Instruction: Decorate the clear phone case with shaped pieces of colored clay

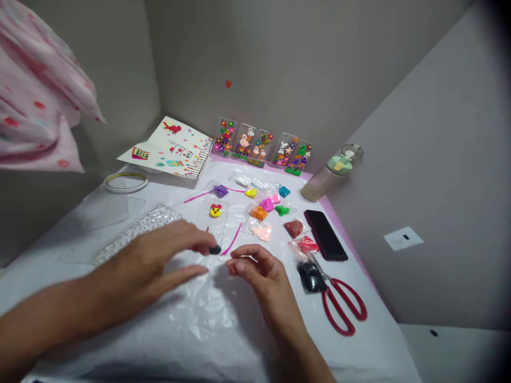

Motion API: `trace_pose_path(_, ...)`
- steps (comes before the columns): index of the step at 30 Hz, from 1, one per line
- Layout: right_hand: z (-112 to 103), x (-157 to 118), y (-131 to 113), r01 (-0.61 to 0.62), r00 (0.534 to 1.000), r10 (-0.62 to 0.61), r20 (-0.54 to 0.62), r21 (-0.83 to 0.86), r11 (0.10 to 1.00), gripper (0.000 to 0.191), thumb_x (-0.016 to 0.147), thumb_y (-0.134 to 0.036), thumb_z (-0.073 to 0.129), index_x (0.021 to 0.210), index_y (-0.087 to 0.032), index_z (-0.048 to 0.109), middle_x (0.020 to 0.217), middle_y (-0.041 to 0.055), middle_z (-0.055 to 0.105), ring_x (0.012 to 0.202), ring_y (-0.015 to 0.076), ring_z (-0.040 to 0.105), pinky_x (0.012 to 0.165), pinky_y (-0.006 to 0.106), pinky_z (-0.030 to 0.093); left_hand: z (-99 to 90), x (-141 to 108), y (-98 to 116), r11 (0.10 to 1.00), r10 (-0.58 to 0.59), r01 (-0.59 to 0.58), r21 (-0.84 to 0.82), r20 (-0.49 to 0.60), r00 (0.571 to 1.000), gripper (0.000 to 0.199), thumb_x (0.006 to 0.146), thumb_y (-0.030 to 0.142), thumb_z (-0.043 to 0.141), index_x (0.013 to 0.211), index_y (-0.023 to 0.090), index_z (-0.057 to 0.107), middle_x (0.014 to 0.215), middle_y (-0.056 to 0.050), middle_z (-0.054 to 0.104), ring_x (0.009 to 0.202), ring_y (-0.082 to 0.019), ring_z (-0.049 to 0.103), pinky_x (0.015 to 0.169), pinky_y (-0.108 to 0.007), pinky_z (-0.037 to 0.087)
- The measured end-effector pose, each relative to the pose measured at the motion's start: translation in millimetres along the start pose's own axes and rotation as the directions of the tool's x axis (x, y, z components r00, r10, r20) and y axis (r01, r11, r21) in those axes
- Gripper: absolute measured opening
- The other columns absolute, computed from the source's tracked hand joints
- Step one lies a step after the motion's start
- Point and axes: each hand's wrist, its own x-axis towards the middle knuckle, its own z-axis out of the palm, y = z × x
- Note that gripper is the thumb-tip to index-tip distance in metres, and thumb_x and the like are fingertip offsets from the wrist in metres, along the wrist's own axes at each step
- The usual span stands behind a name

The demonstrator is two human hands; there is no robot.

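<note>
My left hand (171,252) reaches in over the table with thumb and fingers apart. Its fingertips are right beside a small black lump of clay (215,249); whether they touch it I cannot tell. To the right, my right hand (265,274) has its thumb and fingertips pinched together, and what is between them is too small to make out. A clear phone case (222,222) lies just beyond, bearing a yellow clay face (215,211) with a red top. A thin magenta stick tool (232,239) rests between the hands.
Bagged coloured clay, including an orange packet (259,213), spreads behind. At right are red-handled scissors (345,306), a black clay packet (312,277), a phone (326,235) and a bottle (325,178). Decorated cases (243,142) lean on the wall near a notebook (171,151). Bubble wrap (138,231) lies left.
</note>
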Motion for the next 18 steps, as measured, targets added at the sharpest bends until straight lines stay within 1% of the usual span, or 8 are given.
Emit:
trace_pose_path(2, 9.1, -11.5, 3.9, -0.003, 1.0, 0.004, -0.029, 0.03, 1.0, 0.024, 0.079, -0.033, 0.087, 0.094, -0.022, 0.072, 0.085, 0.0032, 0.08, 0.082, 0.0165, 0.072, 0.082, 0.029, 0.056, 27.2, -21.7, 11.8, 0.997, -0.056, 0.053, -0.057, -0.052, 0.997, 0.027, 0.102, 0.04, 0.063, 0.128, 0.033, 0.061, 0.113, -0.001, 0.073, 0.101, -0.02, 0.071, 0.085, -0.028, 0.056)
trace_pose_path(4, 18.3, -21.5, 13.7, 0.015, 0.999, -0.013, -0.044, 0.045, 0.999, 0.022, 0.078, -0.031, 0.087, 0.089, -0.022, 0.071, 0.082, 0.0026, 0.079, 0.079, 0.0172, 0.073, 0.078, 0.028, 0.057, 53.7, -38.8, 17.7, 0.989, -0.094, 0.08, -0.124, -0.114, 0.989, 0.027, 0.101, 0.043, 0.064, 0.125, 0.032, 0.06, 0.104, 0.0, 0.073, 0.093, -0.02, 0.071, 0.08, -0.028, 0.058)
trace_pose_path(6, 26.5, -29.4, 27.4, 0.054, 0.997, -0.051, -0.058, 0.057, 0.997, 0.019, 0.078, -0.029, 0.086, 0.083, -0.022, 0.069, 0.078, 0.0014, 0.076, 0.076, 0.0175, 0.073, 0.075, 0.028, 0.057, 72.9, -50.4, 19.7, 0.982, -0.117, 0.091, -0.163, -0.154, 0.981, 0.022, 0.103, 0.041, 0.062, 0.123, 0.032, 0.06, 0.101, 0.0, 0.073, 0.091, -0.02, 0.072, 0.08, -0.028, 0.058)
trace_pose_path(7, 30.0, -32.7, 34.4, 0.071, 0.995, -0.067, -0.076, 0.054, 0.996, 0.018, 0.078, -0.028, 0.086, 0.082, -0.022, 0.069, 0.078, 0.001, 0.075, 0.075, 0.0175, 0.073, 0.074, 0.028, 0.058, 78.8, -54.5, 20.0, 0.98, -0.121, 0.09, -0.18, -0.17, 0.978, 0.02, 0.104, 0.039, 0.061, 0.123, 0.033, 0.06, 0.1, 0.0, 0.073, 0.091, -0.02, 0.072, 0.08, -0.028, 0.058)
trace_pose_path(9, 35.9, -38.4, 46.2, 0.097, 0.989, -0.094, -0.117, 0.024, 0.995, 0.015, 0.077, -0.026, 0.084, 0.081, -0.022, 0.07, 0.077, 0.0003, 0.073, 0.074, 0.0172, 0.072, 0.07, 0.027, 0.057, 84.1, -60.3, 19.7, 0.977, -0.117, 0.08, -0.2, -0.18, 0.977, 0.016, 0.105, 0.033, 0.058, 0.121, 0.033, 0.061, 0.098, 0.001, 0.074, 0.09, -0.019, 0.072, 0.079, -0.028, 0.058)
trace_pose_path(12, 40.9, -44.8, 55.8, 0.109, 0.985, -0.112, -0.133, -0.026, 0.994, 0.012, 0.078, -0.027, 0.081, 0.084, -0.022, 0.071, 0.081, 0.0005, 0.071, 0.078, 0.0174, 0.071, 0.071, 0.026, 0.058, 82.4, -66.1, 17.9, 0.971, -0.127, 0.088, -0.223, -0.166, 0.978, 0.015, 0.105, 0.027, 0.057, 0.116, 0.033, 0.064, 0.097, 0.001, 0.074, 0.089, -0.018, 0.071, 0.079, -0.026, 0.057)
trace_pose_path(15, 42.0, -47.6, 58.1, 0.075, 0.99, -0.079, -0.119, -0.039, 0.996, 0.019, 0.077, -0.026, 0.08, 0.094, -0.023, 0.072, 0.09, 0.0018, 0.073, 0.084, 0.0188, 0.072, 0.076, 0.028, 0.059, 79.6, -70.6, 14.9, 0.956, -0.177, 0.137, -0.258, -0.14, 0.974, 0.014, 0.105, 0.028, 0.056, 0.113, 0.032, 0.067, 0.1, 0.001, 0.074, 0.093, -0.018, 0.072, 0.083, -0.025, 0.057)
trace_pose_path(18, 41.5, -47.7, 58.9, 0.045, 0.994, -0.055, -0.099, -0.099, 0.994, 0.014, 0.077, -0.025, 0.078, 0.09, -0.021, 0.072, 0.086, 0.0022, 0.073, 0.082, 0.0187, 0.07, 0.075, 0.028, 0.057, 80.0, -74.9, 11.3, 0.952, -0.198, 0.161, -0.26, -0.12, 0.973, 0.013, 0.105, 0.032, 0.057, 0.108, 0.031, 0.069, 0.098, 0.001, 0.075, 0.097, -0.019, 0.072, 0.085, -0.025, 0.057)
